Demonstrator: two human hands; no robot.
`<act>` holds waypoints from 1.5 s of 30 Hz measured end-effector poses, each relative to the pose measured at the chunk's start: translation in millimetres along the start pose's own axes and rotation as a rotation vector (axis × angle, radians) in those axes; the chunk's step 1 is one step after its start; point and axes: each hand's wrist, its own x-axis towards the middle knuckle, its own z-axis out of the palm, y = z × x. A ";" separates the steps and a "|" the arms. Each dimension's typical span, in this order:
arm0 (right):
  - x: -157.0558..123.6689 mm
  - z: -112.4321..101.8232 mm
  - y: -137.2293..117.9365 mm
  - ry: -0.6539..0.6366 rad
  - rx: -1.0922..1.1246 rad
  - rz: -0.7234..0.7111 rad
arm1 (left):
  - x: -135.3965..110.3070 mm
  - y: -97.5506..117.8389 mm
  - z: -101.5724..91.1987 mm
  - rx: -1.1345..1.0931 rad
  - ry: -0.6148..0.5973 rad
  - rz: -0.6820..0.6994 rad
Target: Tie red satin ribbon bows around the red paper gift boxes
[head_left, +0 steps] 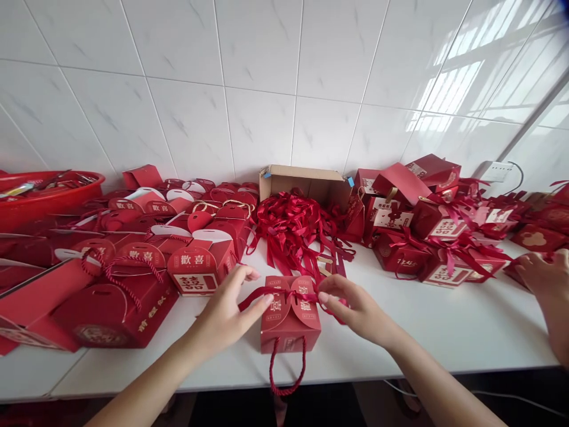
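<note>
A small red gift box with rounded flaps stands near the front edge of the white table. A red ribbon runs across its top, and a red cord handle hangs over the table edge. My left hand pinches the ribbon's left loop beside the box. On the right side of the box top, my right hand pinches the ribbon's other end. Both hands have their fingers closed on the ribbon.
Many red gift boxes crowd the left side, and ribboned ones the right. A pile of loose red ribbons spills from a cardboard box. A red basin sits far left. Another person's hand is at the right edge.
</note>
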 end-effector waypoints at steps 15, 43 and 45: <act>8.4 -1.7 18.9 -0.266 0.713 0.223 | 3.1 5.9 0.3 -0.095 -0.055 -0.239; 15.0 30.1 -37.7 0.015 0.095 -0.294 | 8.9 46.6 3.5 -0.156 -0.035 0.256; 15.8 33.3 -37.0 0.057 0.094 -0.334 | 1.3 32.9 -2.5 -0.301 -0.164 0.254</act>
